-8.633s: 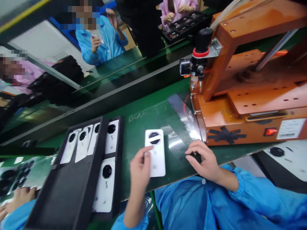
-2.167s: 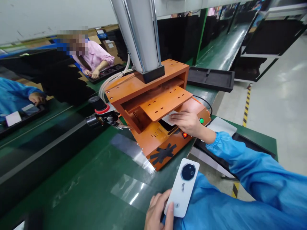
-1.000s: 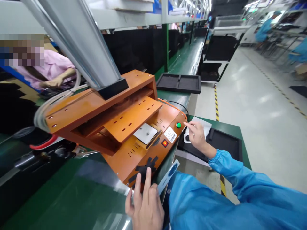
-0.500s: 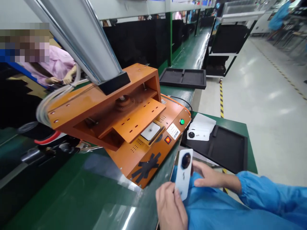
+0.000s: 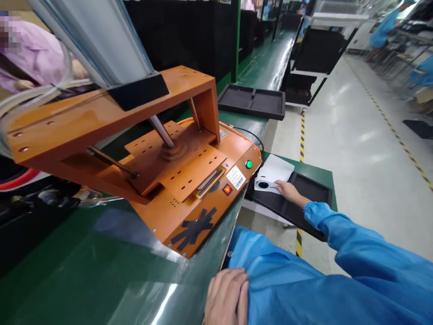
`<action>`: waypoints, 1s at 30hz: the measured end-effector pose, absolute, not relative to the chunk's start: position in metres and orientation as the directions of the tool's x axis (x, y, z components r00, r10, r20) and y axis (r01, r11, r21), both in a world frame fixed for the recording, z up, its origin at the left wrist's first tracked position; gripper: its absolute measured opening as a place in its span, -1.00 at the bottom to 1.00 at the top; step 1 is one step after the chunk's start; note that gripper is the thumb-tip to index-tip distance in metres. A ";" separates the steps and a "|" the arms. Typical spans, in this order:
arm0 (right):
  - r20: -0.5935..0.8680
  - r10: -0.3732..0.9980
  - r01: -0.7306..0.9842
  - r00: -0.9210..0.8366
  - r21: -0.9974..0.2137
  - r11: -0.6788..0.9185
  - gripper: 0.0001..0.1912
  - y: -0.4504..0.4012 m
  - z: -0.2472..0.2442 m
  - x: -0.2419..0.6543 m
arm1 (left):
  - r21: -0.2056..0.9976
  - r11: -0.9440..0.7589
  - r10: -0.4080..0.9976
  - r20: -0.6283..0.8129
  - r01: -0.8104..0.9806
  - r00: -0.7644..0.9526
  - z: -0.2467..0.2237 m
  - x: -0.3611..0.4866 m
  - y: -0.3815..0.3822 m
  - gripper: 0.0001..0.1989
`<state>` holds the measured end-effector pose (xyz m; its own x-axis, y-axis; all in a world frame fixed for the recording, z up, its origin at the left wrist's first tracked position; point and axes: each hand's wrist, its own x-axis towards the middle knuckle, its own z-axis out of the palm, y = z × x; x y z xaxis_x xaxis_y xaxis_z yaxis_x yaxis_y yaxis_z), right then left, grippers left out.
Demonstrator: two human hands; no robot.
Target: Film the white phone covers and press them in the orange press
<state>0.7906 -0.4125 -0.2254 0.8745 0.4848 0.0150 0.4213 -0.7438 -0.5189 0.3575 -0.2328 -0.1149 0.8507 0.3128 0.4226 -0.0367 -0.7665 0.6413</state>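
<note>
My right hand [image 5: 288,190] reaches over the black tray [image 5: 313,185] on the right and grips a white panel with a round dark camera ring [image 5: 264,184]. That panel lies on white sheets [image 5: 276,166] at the tray's left side. My left hand [image 5: 227,295] rests at the green table's front edge, its fingers together and curled, with nothing visible in them. To the left stands an orange press [image 5: 203,180]. Its plate is lowered over a white-faced piece [image 5: 207,180] in a holder, so only the piece's edge shows.
A second black tray [image 5: 252,100] sits behind the press. A green button [image 5: 249,164] and lit red switch [image 5: 227,189] are on the press base. Hoses and metal parts lie at the left. A person in pink [image 5: 32,52] is across the table.
My right hand has moved from the panel near my body out to the tray. My left hand no longer holds a panel. The press plate has come down over the holder.
</note>
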 end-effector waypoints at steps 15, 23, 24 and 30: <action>0.576 0.778 0.951 0.250 -0.296 -0.087 -0.60 -0.352 -0.240 0.752 | 0.231 -0.607 0.793 0.105 0.760 0.601 -0.105 0.266 -0.249 -0.53; 0.424 0.771 0.599 -0.475 -0.486 0.636 -0.75 -0.263 -0.118 0.521 | 0.400 -0.472 0.881 0.243 0.786 0.405 -0.089 0.237 -0.173 -0.73; 0.397 0.780 0.590 -0.484 -0.511 0.626 -0.76 -0.242 -0.102 0.496 | 0.439 -0.429 0.902 0.251 0.789 0.351 -0.090 0.235 -0.150 -0.73; 0.338 0.904 0.713 -0.262 -0.562 0.418 -0.77 -0.119 -0.082 0.418 | 0.480 -0.370 0.928 0.223 0.796 0.297 -0.111 0.235 -0.073 -0.65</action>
<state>0.4180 -0.1186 -0.0825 -0.2625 0.9036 0.3385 0.7135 0.4179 -0.5624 0.2348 -0.0727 -0.1115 0.2974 0.9284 0.2228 0.7957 -0.3700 0.4796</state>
